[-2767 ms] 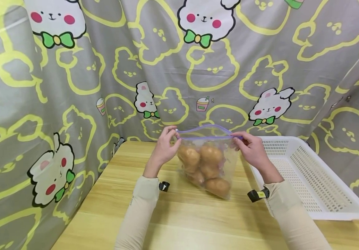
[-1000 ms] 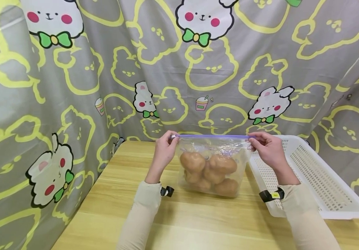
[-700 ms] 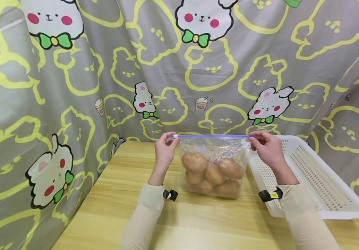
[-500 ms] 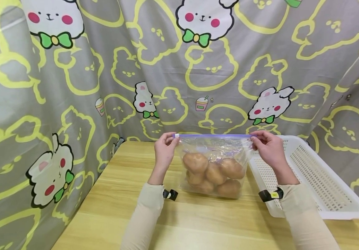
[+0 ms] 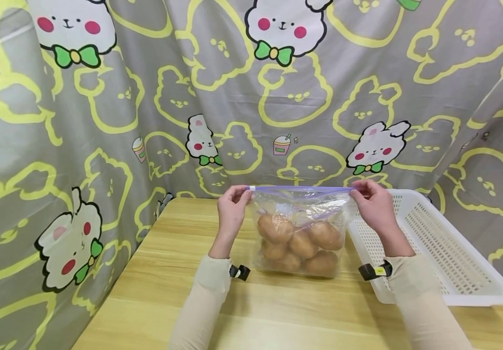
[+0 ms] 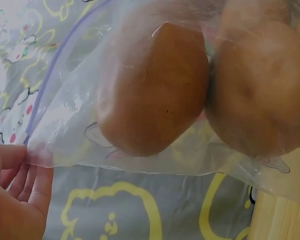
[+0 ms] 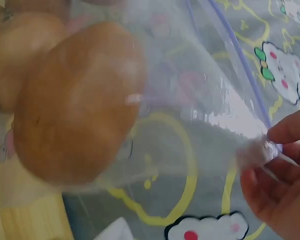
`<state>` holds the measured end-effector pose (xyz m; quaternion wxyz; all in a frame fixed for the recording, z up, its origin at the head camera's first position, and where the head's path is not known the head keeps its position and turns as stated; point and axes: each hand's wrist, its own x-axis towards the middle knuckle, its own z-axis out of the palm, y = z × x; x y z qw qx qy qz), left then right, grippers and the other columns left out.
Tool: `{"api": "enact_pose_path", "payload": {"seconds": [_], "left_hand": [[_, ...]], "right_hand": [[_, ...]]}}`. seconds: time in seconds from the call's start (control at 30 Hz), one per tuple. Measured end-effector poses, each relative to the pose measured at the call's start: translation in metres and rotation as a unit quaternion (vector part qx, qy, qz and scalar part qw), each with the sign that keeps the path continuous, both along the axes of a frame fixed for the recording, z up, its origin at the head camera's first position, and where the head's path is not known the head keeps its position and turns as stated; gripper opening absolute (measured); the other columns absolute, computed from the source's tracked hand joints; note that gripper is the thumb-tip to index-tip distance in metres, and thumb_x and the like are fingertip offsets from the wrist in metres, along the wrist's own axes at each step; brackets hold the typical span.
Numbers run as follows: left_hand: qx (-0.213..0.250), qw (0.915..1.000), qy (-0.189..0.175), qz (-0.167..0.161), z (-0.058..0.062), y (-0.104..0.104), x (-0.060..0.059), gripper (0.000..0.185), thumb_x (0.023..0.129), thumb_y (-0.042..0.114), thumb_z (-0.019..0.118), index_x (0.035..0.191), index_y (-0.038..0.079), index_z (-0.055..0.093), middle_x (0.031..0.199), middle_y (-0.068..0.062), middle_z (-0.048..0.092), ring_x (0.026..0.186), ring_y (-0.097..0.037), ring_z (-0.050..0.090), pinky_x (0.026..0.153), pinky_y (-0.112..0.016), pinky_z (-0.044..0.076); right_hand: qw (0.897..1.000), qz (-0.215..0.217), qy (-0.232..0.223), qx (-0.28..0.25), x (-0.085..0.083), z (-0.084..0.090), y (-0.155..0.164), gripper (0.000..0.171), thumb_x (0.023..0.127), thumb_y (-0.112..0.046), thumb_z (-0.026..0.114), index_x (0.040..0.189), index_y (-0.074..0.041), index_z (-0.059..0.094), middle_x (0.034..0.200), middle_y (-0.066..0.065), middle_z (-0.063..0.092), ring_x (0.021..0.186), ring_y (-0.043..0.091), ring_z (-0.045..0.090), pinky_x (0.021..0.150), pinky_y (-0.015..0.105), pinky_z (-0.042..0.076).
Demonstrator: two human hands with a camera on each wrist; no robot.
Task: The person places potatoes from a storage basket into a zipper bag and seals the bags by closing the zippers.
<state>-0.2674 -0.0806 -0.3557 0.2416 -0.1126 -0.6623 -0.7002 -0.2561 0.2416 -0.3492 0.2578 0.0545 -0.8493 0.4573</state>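
A clear zip bag (image 5: 301,214) with a purple zip strip (image 5: 299,188) stands on the wooden table (image 5: 251,311), holding several brown potatoes (image 5: 297,240). My left hand (image 5: 232,210) pinches the bag's top left corner. My right hand (image 5: 371,204) pinches the top right corner, and the strip is stretched taut between them. In the left wrist view the potatoes (image 6: 155,90) press against the plastic beside my left hand's fingers (image 6: 20,185). The right wrist view shows a potato (image 7: 75,105) through the bag, and my right hand's fingertips (image 7: 285,132) pinch the corner.
A white perforated basket (image 5: 435,243) sits on the table right of the bag, close to my right forearm. A grey curtain with rabbit prints (image 5: 146,97) hangs behind and to the left. Bare tabletop lies in front of the bag.
The bag's mouth, open 2.8 s ago, is now pulled flat and taut between both hands. The bag has stood more upright and the potatoes have settled lower.
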Motion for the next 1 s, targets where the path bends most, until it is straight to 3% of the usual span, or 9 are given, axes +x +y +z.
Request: {"api": "enact_pose_path", "payload": {"seconds": [0.2, 0.3, 0.4, 0.47, 0.6, 0.83, 1.0], "left_hand": [[-0.005, 0.9998, 0.014, 0.010, 0.014, 0.006, 0.015, 0.013, 0.085, -0.007, 0.064, 0.093, -0.016, 0.061, 0.082, -0.020, 0.064, 0.068, -0.012, 0.062, 0.064, -0.020, 0.057], [0.001, 0.9999, 0.013, 0.005, 0.015, 0.008, 0.016, 0.012, 0.085, -0.008, 0.064, 0.092, -0.017, 0.061, 0.081, -0.020, 0.063, 0.067, -0.010, 0.061, 0.063, -0.019, 0.056], [0.002, 0.9999, 0.012, -0.001, 0.015, 0.009, 0.016, 0.012, 0.085, -0.007, 0.063, 0.093, -0.017, 0.061, 0.081, -0.021, 0.063, 0.067, -0.011, 0.060, 0.063, -0.019, 0.056], [0.001, 0.9999, 0.013, -0.004, 0.015, 0.010, 0.016, 0.012, 0.086, -0.007, 0.063, 0.093, -0.016, 0.061, 0.081, -0.021, 0.063, 0.067, -0.012, 0.060, 0.064, -0.020, 0.056], [0.000, 0.9999, 0.012, -0.007, 0.016, 0.011, 0.016, 0.012, 0.087, -0.005, 0.062, 0.093, -0.015, 0.061, 0.080, -0.019, 0.062, 0.069, -0.015, 0.061, 0.065, -0.024, 0.058], [0.000, 0.9999, 0.009, -0.014, 0.017, 0.013, 0.016, 0.013, 0.089, -0.004, 0.061, 0.094, -0.016, 0.061, 0.080, -0.019, 0.062, 0.069, -0.016, 0.061, 0.067, -0.031, 0.059], [-0.008, 0.9999, 0.002, -0.011, 0.018, 0.015, 0.017, 0.014, 0.090, -0.003, 0.060, 0.094, -0.016, 0.060, 0.081, -0.024, 0.061, 0.069, -0.018, 0.060, 0.066, -0.030, 0.059]], "right_hand": [[0.991, -0.003, 0.118, 0.069, 0.003, 0.008, -0.031, 0.024, 0.082, 0.002, 0.059, 0.105, 0.006, 0.063, 0.109, 0.023, 0.059, 0.104, 0.040, 0.050, 0.091, 0.052, 0.040], [0.977, 0.004, 0.179, 0.113, 0.003, 0.012, -0.049, 0.022, 0.078, 0.003, 0.062, 0.099, 0.005, 0.065, 0.108, 0.022, 0.060, 0.106, 0.040, 0.049, 0.101, 0.056, 0.029], [0.967, 0.015, 0.208, 0.145, 0.002, 0.014, -0.064, 0.020, 0.078, 0.001, 0.063, 0.097, 0.003, 0.066, 0.105, 0.019, 0.062, 0.103, 0.037, 0.052, 0.109, 0.057, 0.016], [0.965, 0.032, 0.209, 0.153, 0.000, 0.016, -0.074, 0.020, 0.078, 0.000, 0.065, 0.097, 0.002, 0.066, 0.103, 0.017, 0.063, 0.103, 0.034, 0.053, 0.111, 0.056, 0.010], [0.964, 0.085, 0.189, 0.165, -0.004, 0.018, -0.089, 0.021, 0.078, 0.000, 0.067, 0.099, 0.002, 0.067, 0.102, 0.016, 0.064, 0.102, 0.033, 0.055, 0.112, 0.055, 0.013], [0.953, 0.163, 0.132, 0.221, -0.012, 0.026, -0.114, 0.023, 0.083, -0.009, 0.070, 0.103, 0.001, 0.068, 0.102, 0.015, 0.066, 0.103, 0.032, 0.057, 0.110, 0.051, 0.024], [0.946, 0.191, 0.109, 0.238, -0.019, 0.033, -0.128, 0.022, 0.086, -0.012, 0.069, 0.102, 0.002, 0.069, 0.099, 0.013, 0.067, 0.096, 0.030, 0.059, 0.095, 0.045, 0.043]]}}
